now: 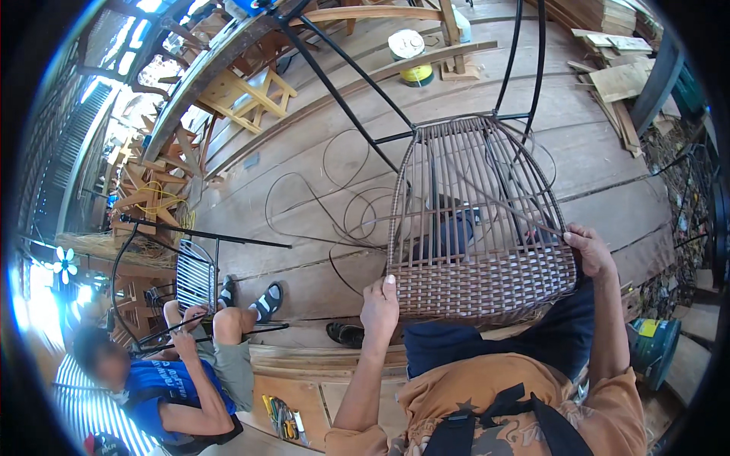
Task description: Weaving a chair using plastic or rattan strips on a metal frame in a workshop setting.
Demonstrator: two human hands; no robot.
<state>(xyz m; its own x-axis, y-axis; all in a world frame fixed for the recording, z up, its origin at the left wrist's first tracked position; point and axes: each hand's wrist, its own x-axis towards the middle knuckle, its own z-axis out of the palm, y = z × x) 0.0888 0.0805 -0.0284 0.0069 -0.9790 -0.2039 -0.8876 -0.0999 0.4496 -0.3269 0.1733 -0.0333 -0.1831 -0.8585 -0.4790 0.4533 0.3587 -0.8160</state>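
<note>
A black-framed chair with a brown woven rattan-like seat point(487, 285) lies across my lap. Its lower part is tightly woven in brown and pale strands; above that, bare lengthwise strands run up to the far rim. My left hand point(380, 302) closes on the seat's left edge, thumb on top. On the right edge, a little higher, my right hand point(591, 251) grips with the thumb over the rim. The fingers of both hands are partly hidden beneath the edges. Long loose strands point(353, 216) trail in loops from the weave over the floor to the left.
To the left, another person point(179, 387) sits working on a smaller chair frame point(196, 277). Hand tools point(285, 418) lie on a board between us. A yellow-and-white bucket point(414, 64) stands ahead, wooden stools point(247, 99) far left, scrap wood point(620, 83) far right, a green container point(654, 349) beside me.
</note>
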